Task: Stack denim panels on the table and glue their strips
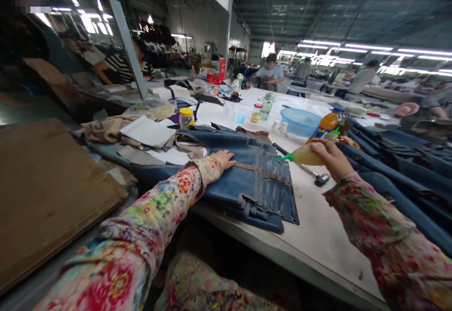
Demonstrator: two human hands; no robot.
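My left hand point(225, 159) lies with its fingers spread on a blue leather-like piece point(226, 186), near the end of a brown strip. My right hand point(330, 156) is closed around a squeeze bottle point(306, 155) with a green nozzle, which points left over the right part of the blue piece. Below the nozzle, several grey-edged strips and metal-looking parts run across that part. A hammer point(318, 178) rests on the white table point(318, 221), just under the bottle and partly hidden by it.
Behind the blue piece stand a yellow-lidded jar point(186, 118), a red-lidded jar point(256, 113), a blue basin point(300, 121) and an orange drink bottle point(326, 123). Blue pieces point(399, 174) pile up right. Cardboard point(52, 193) is at left. Other people sit or stand farther back.
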